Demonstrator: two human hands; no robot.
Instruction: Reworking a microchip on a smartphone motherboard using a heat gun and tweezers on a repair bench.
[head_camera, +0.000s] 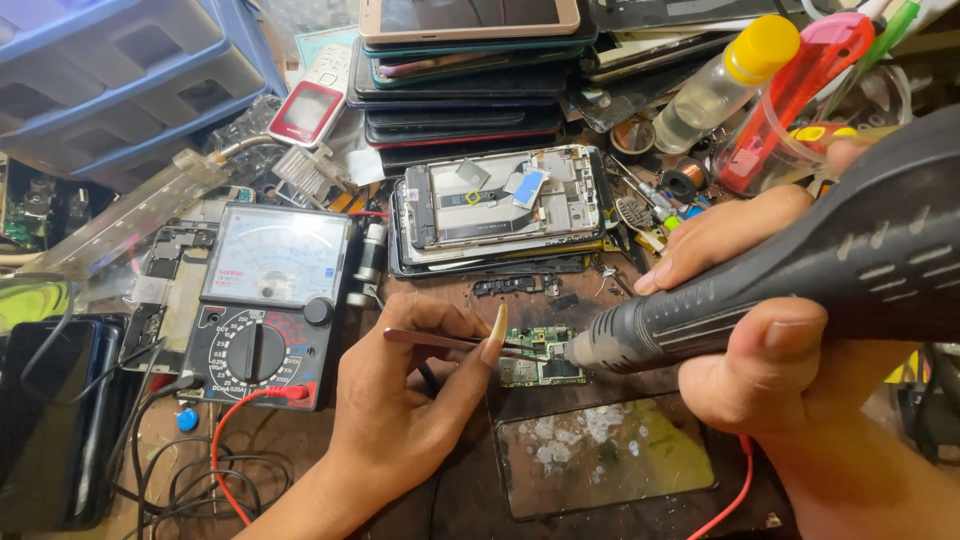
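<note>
Right hand (770, 370) is wrapping its grip around the hot-air handpiece (800, 275), aiming the nozzle at the small circuit board (540, 358) mid-desk; left hand (400, 400) is pinching tweezers (450, 341), I judge to steady it.

The circuit board (540, 357) lies between multimeter (262, 305) at left and hot-air tool (780, 280) at right.

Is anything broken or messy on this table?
Yes. The dark glass panel lying just below the small circuit board is blotched with white, flaky residue and looks scuffed. An opened phone lies with its insides showing. The left hand holds tweezers at the board; the right hand aims a hot-air tool.
</note>
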